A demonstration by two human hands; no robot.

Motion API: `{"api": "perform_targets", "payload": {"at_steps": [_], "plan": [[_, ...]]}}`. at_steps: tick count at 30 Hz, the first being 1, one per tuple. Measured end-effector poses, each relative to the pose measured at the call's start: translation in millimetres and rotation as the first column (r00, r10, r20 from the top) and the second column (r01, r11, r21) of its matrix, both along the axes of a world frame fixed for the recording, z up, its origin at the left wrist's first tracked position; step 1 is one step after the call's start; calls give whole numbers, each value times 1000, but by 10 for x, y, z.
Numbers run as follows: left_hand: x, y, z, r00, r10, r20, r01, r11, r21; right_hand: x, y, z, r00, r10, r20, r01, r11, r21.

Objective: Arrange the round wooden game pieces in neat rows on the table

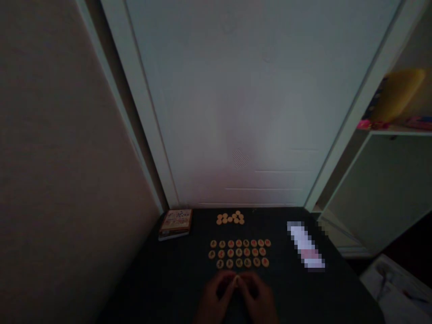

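Observation:
Close to the near side of the dark table, my left hand and my right hand meet at the fingertips. Between them they pinch one small round xiangqi piece, partly covered by the fingers. Just beyond my hands lie three rows of round wooden xiangqi pieces, face up, with red or dark characters. Farther back is a loose cluster of plain-looking pale pieces; no characters show on them.
A box or thick book lies at the table's back left. On the right is a pixelated bright oblong object. A white door panel stands behind the dark table, a wall on the left, and a shelf on the right.

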State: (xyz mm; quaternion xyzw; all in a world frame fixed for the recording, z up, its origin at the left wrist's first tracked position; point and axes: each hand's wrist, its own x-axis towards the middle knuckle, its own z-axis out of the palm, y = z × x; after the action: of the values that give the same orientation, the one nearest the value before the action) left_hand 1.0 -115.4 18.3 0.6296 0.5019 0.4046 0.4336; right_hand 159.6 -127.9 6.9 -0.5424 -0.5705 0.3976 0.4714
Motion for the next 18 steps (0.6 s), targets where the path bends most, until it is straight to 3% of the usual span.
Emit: {"api": "perform_targets", "payload": {"at_steps": [9,18], "plan": [[-3,-3,22,1000,-26,6,26,999,29,10,7,9,999,-14,-39,15,1000,18],[-5,-3,52,997,-77,-27,79,996,50,-1,9,19,996,-66,-58,62,996,-64]]}}
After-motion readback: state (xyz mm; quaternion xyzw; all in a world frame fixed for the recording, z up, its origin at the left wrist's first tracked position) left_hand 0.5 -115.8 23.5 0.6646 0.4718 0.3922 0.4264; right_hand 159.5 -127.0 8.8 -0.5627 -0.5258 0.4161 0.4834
